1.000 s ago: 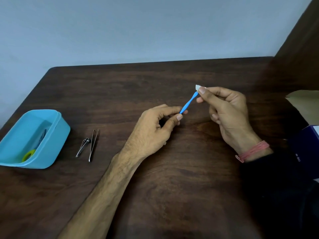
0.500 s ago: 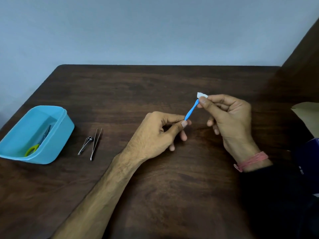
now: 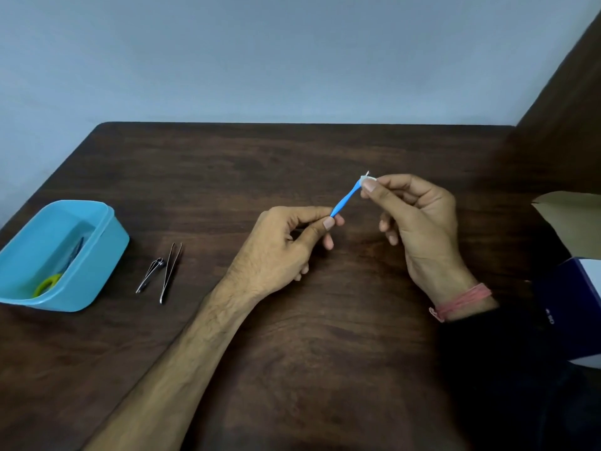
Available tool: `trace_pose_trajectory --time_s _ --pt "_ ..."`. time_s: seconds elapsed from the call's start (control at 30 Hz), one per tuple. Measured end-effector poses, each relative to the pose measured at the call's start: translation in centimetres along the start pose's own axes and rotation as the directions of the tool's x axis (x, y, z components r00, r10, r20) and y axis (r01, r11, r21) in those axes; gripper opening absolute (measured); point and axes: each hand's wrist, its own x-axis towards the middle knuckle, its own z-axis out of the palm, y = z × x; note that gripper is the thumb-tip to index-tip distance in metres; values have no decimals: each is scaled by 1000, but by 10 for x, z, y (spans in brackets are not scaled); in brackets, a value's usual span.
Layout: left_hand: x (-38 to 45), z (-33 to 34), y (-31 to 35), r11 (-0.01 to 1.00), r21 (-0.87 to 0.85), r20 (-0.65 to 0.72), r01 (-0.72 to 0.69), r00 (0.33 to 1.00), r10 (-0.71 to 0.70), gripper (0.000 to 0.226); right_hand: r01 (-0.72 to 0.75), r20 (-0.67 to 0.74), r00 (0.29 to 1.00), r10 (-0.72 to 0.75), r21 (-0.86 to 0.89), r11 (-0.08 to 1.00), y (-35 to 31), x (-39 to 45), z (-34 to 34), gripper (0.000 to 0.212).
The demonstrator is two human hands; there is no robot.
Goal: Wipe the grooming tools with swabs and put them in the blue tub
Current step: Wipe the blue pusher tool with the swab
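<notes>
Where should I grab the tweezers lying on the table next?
Pinch the tweezers across the middle of their two arms, coming straight down from above. They lie flat, and the nail clipper sits close on their left, so a low sideways approach would knock it.

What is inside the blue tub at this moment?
In the blue tub lies a pair of scissors, with a yellow-green handle loop and dark blue blades. The near wall hides the tub's nearest floor, so anything lying there cannot be seen.
</notes>
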Motion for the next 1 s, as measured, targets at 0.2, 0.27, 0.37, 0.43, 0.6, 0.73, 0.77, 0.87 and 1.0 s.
trace_pose_trajectory --time_s 0.2,0.27,0.37,0.43,0.6,0.73,0.77,0.87,1.0 --pt "-2 -2 0 997 39 36 -67 997 65 21 19 11 1000 -19 24 1000 -6 -6 2 16" --pt "-1 -2 0 997 31 35 -71 997 70 22 53 13 998 -53 27 998 -11 -10 4 20" --pt "-2 -2 0 995 59 35 -84 996 82 21 85 17 996 -85 17 996 -13 -11 6 19" --pt "-2 -2 0 995 58 29 -83 996 82 21 93 17 996 -93 5 996 -13 -11 7 23" --pt "-2 -1 1 988 121 29 -98 995 95 21 96 -44 994 -96 -5 995 -10 -10 7 21" --pt "-3 -2 1 992 92 20 -84 996 83 22 122 -44 991 -124 -36 992 -7 -10 7 22" --pt "-3 -2 1 992 98 22 -85 996 83 22 124 -53 991 -126 -39 991 -6 -10 7 22" --pt "-3 -2 0 990 108 21 -89 996 87 22 130 -61 989 -133 -47 990 -5 -8 6 22" --pt "-2 -2 0 980 165 22 -115 993 112 22 115 -66 991 -117 -38 993 -6 -9 6 21"
